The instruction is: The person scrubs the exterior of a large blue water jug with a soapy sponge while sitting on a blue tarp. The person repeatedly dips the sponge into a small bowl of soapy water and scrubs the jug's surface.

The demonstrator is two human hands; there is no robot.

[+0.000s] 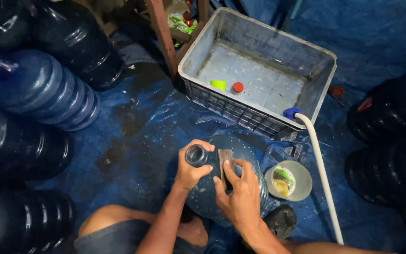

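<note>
Wet blue tarp (132, 136) floor, big blue jugs (48, 89) stacked left & right. Grey crate (259, 51) ahead w/ two caps inside; white hose (323, 174) hooks over its rim. Jug (250, 155) sits btwn the person's knees, neck tilted left. Looks bulky, stiff, wet, prob slippery; the neck gives the surest hold. Left hand (191, 169) wraps the neck, fingers closed. Right hand (240, 197) presses a small dark pad (225, 162) on the shoulder. Bowl (288, 180) just right, crate close in front.

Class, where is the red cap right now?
The red cap lies inside the grey crate, near its front wall, just right of the green cap.
</note>
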